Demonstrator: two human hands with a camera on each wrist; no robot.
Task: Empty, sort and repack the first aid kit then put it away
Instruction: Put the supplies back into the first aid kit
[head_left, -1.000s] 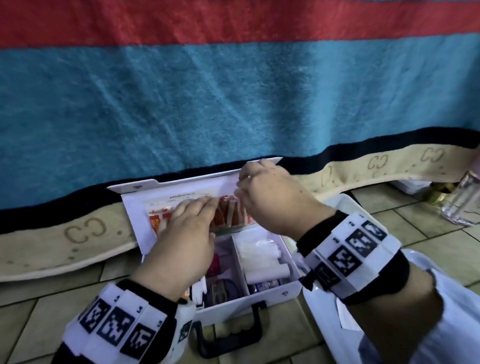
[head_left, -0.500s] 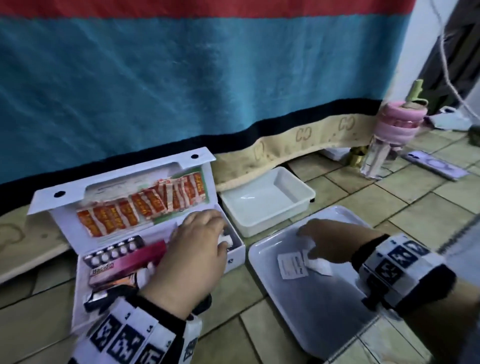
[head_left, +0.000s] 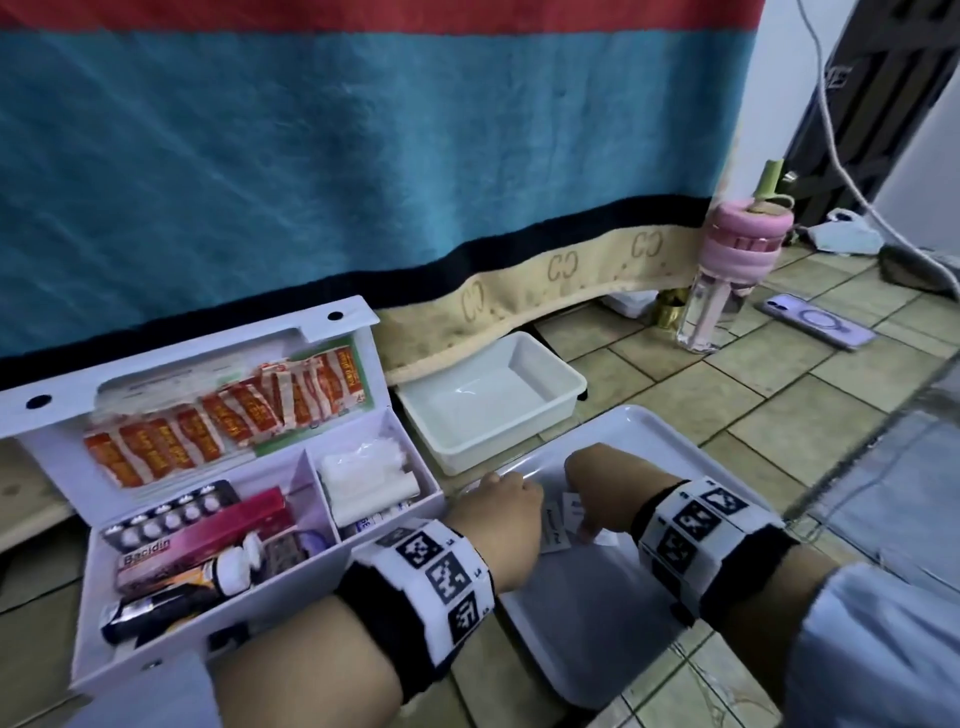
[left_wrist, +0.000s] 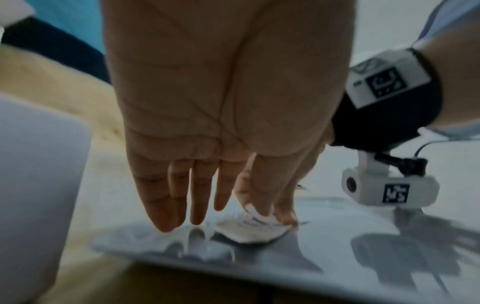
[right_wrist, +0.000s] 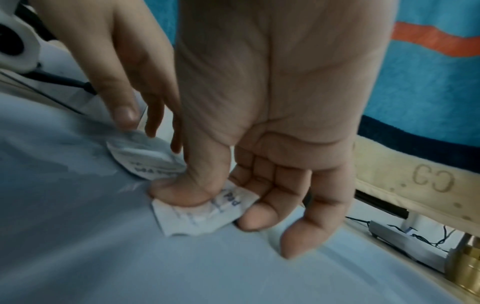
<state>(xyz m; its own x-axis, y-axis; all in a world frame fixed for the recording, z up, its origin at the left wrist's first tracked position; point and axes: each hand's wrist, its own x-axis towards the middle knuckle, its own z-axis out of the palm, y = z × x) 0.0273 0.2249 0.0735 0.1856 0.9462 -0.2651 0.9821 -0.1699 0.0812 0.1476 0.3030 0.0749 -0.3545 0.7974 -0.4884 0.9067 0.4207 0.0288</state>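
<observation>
The white first aid kit (head_left: 280, 592) lies open on the floor at left. Orange plaster packets (head_left: 228, 415) fill its lid, and boxes, blister packs and gauze rolls fill its compartments. To its right sits a flat white tray (head_left: 597, 623) with both my hands over it. My left hand (head_left: 506, 501) pinches a small white sachet (left_wrist: 249, 228) between thumb and fingers. Just right of it, my right hand (head_left: 597, 483) pinches a second printed sachet (right_wrist: 202, 214) against the tray (right_wrist: 130, 267) with the thumb on top. The two hands almost touch.
An empty white tub (head_left: 488, 405) stands behind the tray, against the hanging blue and red blanket (head_left: 363, 156). A pink-capped clear bottle (head_left: 727, 270), a gold cap (head_left: 670, 312) and a phone (head_left: 818, 327) lie on the tiled floor at the right.
My left hand has left the kit and moved right onto the tray beside the right hand. The right hand stays on the tray with the sachets. The view has swung right.
</observation>
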